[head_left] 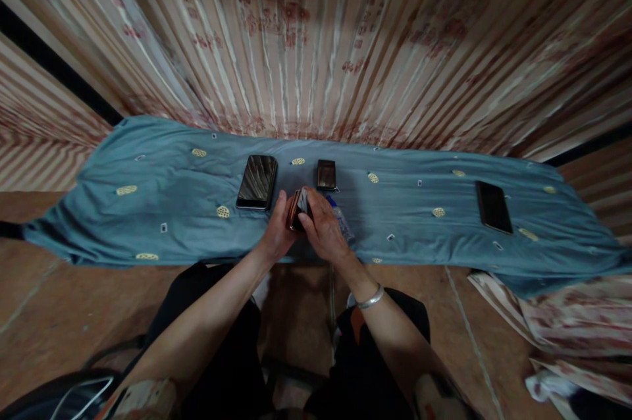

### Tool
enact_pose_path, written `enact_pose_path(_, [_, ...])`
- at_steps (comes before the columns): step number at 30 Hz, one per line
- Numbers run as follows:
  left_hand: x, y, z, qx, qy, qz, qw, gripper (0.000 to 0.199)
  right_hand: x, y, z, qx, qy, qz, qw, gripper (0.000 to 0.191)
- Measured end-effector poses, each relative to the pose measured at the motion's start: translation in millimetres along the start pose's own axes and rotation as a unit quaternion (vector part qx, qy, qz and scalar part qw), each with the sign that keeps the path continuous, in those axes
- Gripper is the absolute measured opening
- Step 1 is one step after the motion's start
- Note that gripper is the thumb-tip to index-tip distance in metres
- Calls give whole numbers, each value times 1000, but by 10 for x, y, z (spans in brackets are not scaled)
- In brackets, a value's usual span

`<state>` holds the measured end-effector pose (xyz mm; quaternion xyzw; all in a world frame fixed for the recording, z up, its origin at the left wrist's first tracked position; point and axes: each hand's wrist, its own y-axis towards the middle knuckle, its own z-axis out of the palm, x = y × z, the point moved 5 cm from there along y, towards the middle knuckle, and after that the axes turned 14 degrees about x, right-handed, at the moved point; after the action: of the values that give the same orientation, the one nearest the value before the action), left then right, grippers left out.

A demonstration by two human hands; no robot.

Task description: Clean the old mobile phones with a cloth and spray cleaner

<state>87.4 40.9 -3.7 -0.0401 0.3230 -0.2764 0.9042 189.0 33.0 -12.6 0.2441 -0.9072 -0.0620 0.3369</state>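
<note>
Just above the front edge of the cloth-covered table, both hands meet around a small dark phone-like object (295, 217) with a coppery edge. My left hand (277, 228) grips it from the left, fingers closed. From the right, my right hand (323, 226) presses a thin greyish cloth-like piece (303, 199) against it; the fingers partly hide both. Beside the right hand lies a clear and blue plastic packet (343, 221). A smartphone (257, 182) rests face up to the left of the hands. Beyond them sits a small dark wallet-like block (326, 175).
Another dark, flat phone-like slab (494, 207) lies toward the table's right end. A blue-green patterned cloth (409, 203) covers the narrow table. Behind it hangs a pleated curtain (306, 45). Dark bars (59, 64) run at the sides.
</note>
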Motion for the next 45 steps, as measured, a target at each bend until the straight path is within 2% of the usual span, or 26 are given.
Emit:
enact_pose_path(8, [-84,13,-42,-26,-14,-2,1000,60,-39,-22,83,-14,5,37,999,60])
enact_pose_path(16, [-88,88,-148,-32,-44,20,998,51,-97,-21,86,-38,20,46,998,51])
enact_pose_path(22, [-119,143,-115,-42,-55,47,996,47,-140,-40,102,-57,60,68,994,49])
enact_pose_path(27, [-199,152,-101,-58,-57,65,995,53,-95,-62,124,-51,98,64,992,47])
enact_pose_path(33, [-287,181,-229,-68,-43,74,994,51,-67,-126,180,-14,134,45,990,53])
enact_pose_path(37, [-295,201,-258,-46,-41,70,996,49,-98,-130,193,-11,105,30,994,56])
enact_pose_path(45, [-216,164,-164,-31,-79,44,995,58,-144,-83,40,-11,-21,15,1000,36])
